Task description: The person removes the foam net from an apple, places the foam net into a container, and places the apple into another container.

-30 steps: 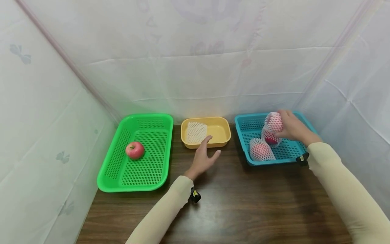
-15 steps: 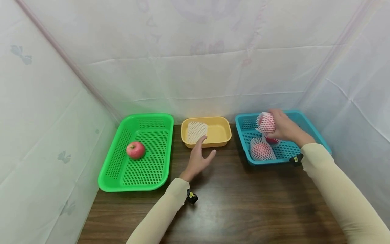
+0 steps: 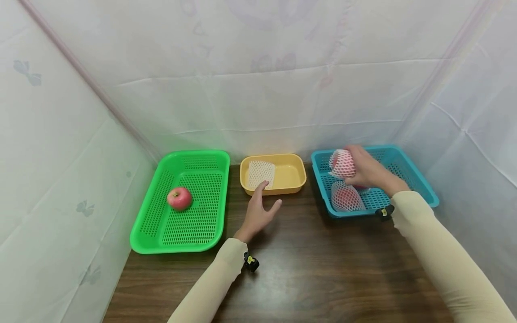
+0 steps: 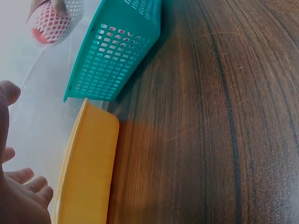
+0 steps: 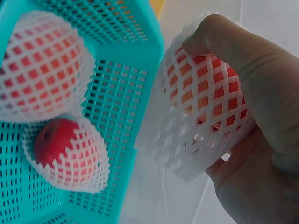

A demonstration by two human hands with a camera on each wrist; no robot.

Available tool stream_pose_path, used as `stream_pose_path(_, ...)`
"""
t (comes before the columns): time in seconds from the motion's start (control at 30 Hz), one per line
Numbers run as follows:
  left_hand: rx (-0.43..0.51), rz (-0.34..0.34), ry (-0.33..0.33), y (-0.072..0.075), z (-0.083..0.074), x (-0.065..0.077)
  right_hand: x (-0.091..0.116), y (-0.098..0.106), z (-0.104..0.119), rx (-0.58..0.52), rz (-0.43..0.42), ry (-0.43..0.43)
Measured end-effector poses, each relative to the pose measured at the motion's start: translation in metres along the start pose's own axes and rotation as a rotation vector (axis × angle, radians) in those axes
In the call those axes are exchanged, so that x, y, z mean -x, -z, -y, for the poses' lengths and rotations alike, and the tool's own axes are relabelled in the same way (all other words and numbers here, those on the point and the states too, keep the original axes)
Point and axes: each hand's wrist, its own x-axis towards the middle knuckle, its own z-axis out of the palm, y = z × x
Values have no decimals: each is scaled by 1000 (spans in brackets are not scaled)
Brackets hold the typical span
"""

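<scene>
My right hand (image 3: pixel 365 168) grips an apple in a white foam net (image 3: pixel 343 163), held above the blue basket (image 3: pixel 418 179). In the right wrist view the thumb and fingers wrap round that netted apple (image 5: pixel 205 88), and the net's loose end hangs past the fruit. Two more netted apples lie in the basket: one at the front (image 3: pixel 347 199), the other partly hidden under my right hand, its red skin (image 5: pixel 53 140) showing at the net's mouth. My left hand (image 3: pixel 257 213), fingers spread and holding nothing, hovers just in front of the small yellow tray (image 3: pixel 292 190).
A flat, empty foam net (image 3: pixel 260 174) lies in the left part of the yellow tray. Farther left, a green basket (image 3: pixel 194 229) carries one bare apple (image 3: pixel 179 198). White cloth walls (image 3: pixel 258 103) enclose the back and sides of the dark wooden table (image 3: pixel 307 269).
Up from the basket and leftward comes the netted apple in my right hand, apart from the others now. My left hand has drifted slightly left and down, still spread.
</scene>
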Motion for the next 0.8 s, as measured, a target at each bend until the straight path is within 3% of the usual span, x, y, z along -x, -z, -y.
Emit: stream_pose_path(0.8,5,-29,49,9,14,8,-25,-43,53,-39,50,110)
